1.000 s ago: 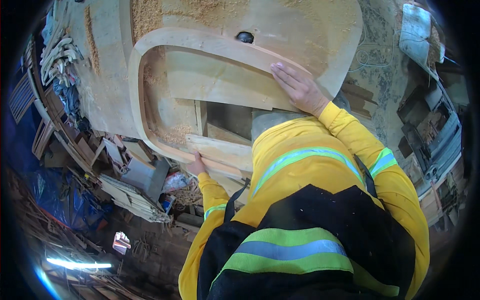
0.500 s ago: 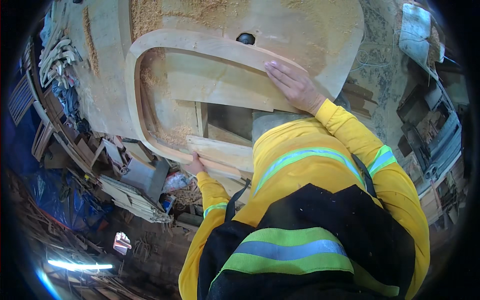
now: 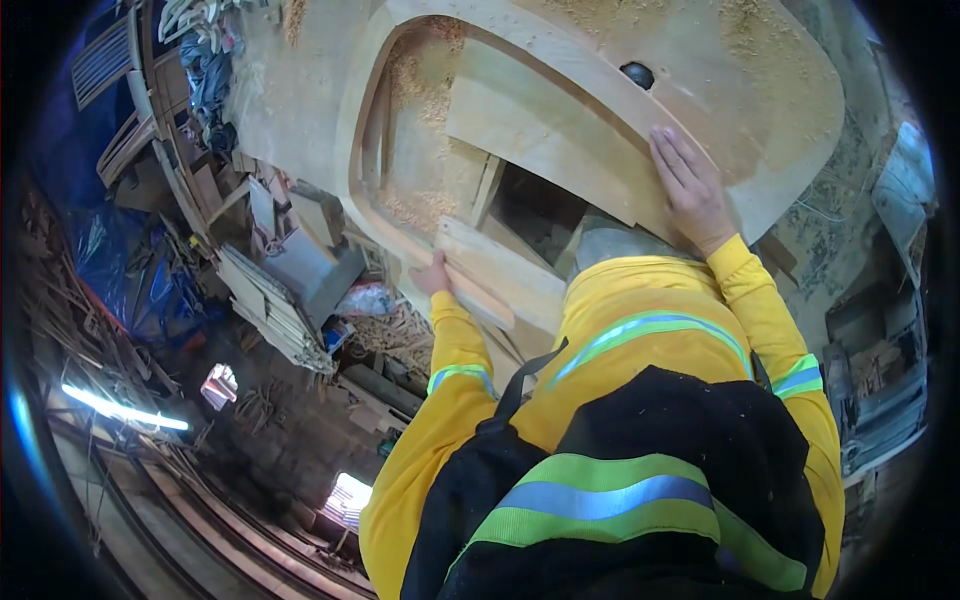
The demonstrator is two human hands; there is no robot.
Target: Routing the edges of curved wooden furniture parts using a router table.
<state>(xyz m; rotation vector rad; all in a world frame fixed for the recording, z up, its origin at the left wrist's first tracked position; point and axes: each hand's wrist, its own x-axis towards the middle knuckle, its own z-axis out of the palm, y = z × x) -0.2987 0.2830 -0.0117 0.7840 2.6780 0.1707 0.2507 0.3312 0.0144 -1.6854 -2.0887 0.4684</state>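
Note:
A large U-shaped curved wooden frame [image 3: 359, 130] of pale wood lies on a broad wooden board [image 3: 735, 100] scattered with sawdust. My left hand [image 3: 432, 274] is at the frame's near side, its thumb on the edge and its fingers partly hidden beneath; it grips the wood there. My right hand [image 3: 690, 190] lies on the far side near the frame's right end, fingers stretched out and side by side over the wood, thumb out of sight. A dark round knob-like part [image 3: 637, 75] shows in a hole in the board, just beyond the right hand.
Inside the curve, flat wooden pieces [image 3: 540, 125] surround a dark opening [image 3: 540, 208]. Stacked boards [image 3: 272, 305] and wood scraps crowd the floor at left, with blue plastic sheeting [image 3: 100, 275] farther out. A pale panel [image 3: 905, 175] stands at far right.
My view has swung, so frame, board and both hands appear farther right and tilted clockwise. Both hands keep about the same places on the frame.

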